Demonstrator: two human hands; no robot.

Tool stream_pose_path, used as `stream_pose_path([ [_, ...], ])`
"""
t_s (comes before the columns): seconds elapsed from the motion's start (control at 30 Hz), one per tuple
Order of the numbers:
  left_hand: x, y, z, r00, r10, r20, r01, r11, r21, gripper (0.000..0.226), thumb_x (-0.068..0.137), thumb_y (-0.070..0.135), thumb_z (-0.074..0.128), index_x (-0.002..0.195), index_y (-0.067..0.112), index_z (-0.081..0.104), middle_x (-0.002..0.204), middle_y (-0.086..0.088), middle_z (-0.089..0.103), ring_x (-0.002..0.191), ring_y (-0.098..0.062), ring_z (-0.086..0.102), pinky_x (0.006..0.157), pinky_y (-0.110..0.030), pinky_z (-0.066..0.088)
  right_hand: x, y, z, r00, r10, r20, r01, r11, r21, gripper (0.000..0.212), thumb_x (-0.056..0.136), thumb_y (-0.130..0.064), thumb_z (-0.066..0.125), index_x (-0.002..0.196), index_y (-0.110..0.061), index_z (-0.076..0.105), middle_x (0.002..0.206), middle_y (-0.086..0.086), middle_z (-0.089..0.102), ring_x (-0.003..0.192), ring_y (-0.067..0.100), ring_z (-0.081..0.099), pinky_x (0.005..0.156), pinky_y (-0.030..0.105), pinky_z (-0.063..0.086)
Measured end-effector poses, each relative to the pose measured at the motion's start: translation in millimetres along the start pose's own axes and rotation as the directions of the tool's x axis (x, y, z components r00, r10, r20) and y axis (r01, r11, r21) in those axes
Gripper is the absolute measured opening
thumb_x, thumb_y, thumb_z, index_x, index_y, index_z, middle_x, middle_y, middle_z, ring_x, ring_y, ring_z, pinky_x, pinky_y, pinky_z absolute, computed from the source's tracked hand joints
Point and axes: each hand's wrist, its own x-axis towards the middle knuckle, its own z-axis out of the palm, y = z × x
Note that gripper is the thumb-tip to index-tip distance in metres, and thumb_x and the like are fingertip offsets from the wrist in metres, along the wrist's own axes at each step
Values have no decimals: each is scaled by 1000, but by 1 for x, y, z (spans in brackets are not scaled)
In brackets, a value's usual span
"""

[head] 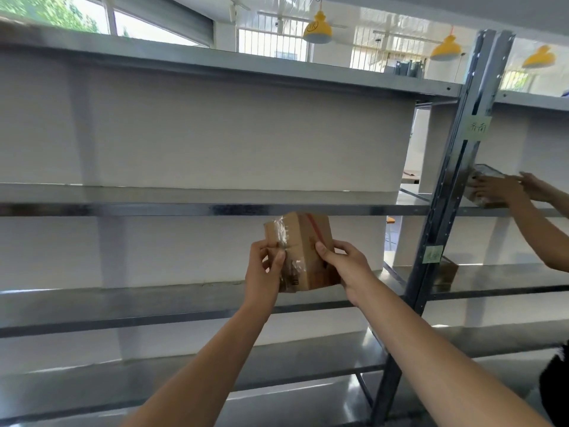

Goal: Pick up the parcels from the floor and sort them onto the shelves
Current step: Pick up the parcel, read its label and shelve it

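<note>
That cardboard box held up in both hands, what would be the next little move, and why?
Probably ease the cardboard parcel forward and down onto the metal shelf just behind it. Both the left hand and right hand grip it in the air in front of the rack, and that stretch of shelf looks bare, so there seems room to set it down.

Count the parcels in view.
3. One box held in both hands, one box under another person's hands on the right shelf, one a shelf lower behind the post. More may be hidden.
</note>
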Motion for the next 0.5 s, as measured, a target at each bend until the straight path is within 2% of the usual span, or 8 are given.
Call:
stream_pose_path([
  [0.1, 6, 1, -1, 999, 3, -53, -3, 1000, -12, 12, 102, 27, 54, 114, 27, 53, 117, 4, 65, 106, -17, 66, 78, -35, 61, 0, -2, 5, 999, -50, -16, 50, 999, -5, 37, 86, -32, 74, 117, -19, 60, 106, 4, 68, 93, 17, 63, 73, 31, 54],
  [0.2, 13, 2, -8, 996, -83, -38, 81, 995, -52, 11, 104, 23, 50, 113, 19, 55, 116, -1, 69, 100, -14, 68, 67, -24, 58, 1, -1, 13, 997, -68, -32, 68, 998, -1, 38, 87, -39, 71, 117, -17, 61, 100, 2, 70, 87, 14, 65, 64, 26, 52],
  [0.27, 15, -1, -14, 992, -125, -15, 123, 990, -62, 14, 105, 23, 48, 115, 16, 55, 115, -2, 70, 96, -13, 68, 66, -24, 56, 1, 1, 17, 999, -31, -22, 31, 999, 14, 36, 91, -47, 62, 113, -18, 63, 100, 4, 71, 89, 17, 68, 66, 27, 55],
  [0.33, 16, -4, -18, 990, -141, -13, 140, 989, -51, 16, 106, 24, 46, 116, 17, 57, 113, 0, 71, 93, -13, 69, 64, -23, 54, 4, 6, 21, 999, 35, -3, -35, 999, 27, 41, 97, -54, 47, 112, -20, 65, 103, 5, 72, 95, 21, 69, 79, 34, 56],
  [0.4, 17, -4, -21, 989, -150, -16, 149, 988, -46, 18, 106, 26, 44, 116, 18, 56, 112, 0, 72, 94, -16, 69, 64, -24, 55, 6, 11, 26, 997, 71, -2, -71, 997, 32, 44, 100, -53, 39, 111, -20, 66, 105, 7, 72, 97, 23, 68, 90, 38, 55],
  [0.5, 16, -2, -23, 985, -171, -18, 169, 983, -78, 23, 105, 35, 44, 113, 16, 55, 108, -5, 72, 95, -24, 72, 77, -39, 62, 7, 12, 31, 996, 91, 16, -91, 996, -5, 42, 102, -47, 41, 112, -15, 68, 103, 8, 74, 93, 23, 70, 81, 35, 57],
])
